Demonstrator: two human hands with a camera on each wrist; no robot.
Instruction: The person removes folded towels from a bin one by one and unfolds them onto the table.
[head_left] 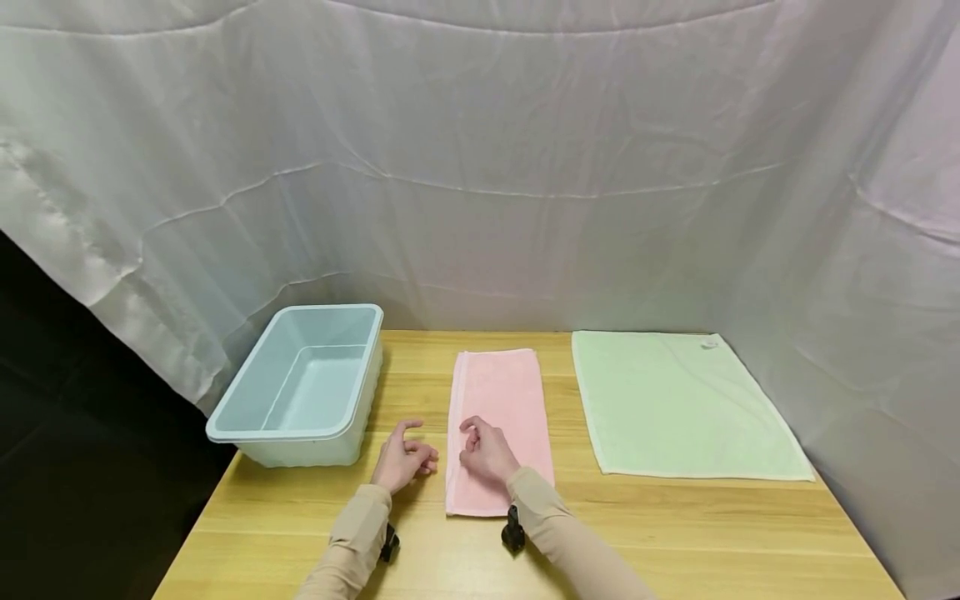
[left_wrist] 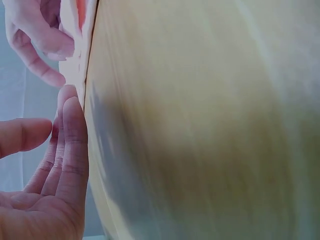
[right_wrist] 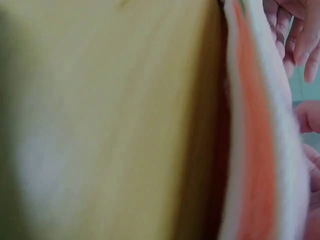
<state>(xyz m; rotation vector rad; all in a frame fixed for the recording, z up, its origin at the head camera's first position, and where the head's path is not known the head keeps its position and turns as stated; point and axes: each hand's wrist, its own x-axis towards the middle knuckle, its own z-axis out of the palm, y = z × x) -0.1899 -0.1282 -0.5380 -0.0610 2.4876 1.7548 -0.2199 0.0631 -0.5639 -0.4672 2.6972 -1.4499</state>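
A pink towel [head_left: 510,392], folded into a narrow upright rectangle, lies flat in the middle of the table. Just left of its long edge, my left hand [head_left: 405,460] hovers with nothing in it; in the left wrist view its fingers [left_wrist: 74,145] are nearly straight and the thumb stands apart. My right hand [head_left: 487,452] is over the towel's lower half, fingers loosely bent and holding nothing; whether it touches the cloth cannot be made out. Up close, the right wrist view shows the towel's stacked layers [right_wrist: 255,130] edge-on.
To the left stands a pale blue plastic bin [head_left: 352,446], with nothing seen inside. A light green towel [head_left: 682,408] is spread flat at the right. Grey-white curtain [head_left: 480,250] hangs behind the wooden table [head_left: 675,533], and black cloth [head_left: 75,433] covers the far left.
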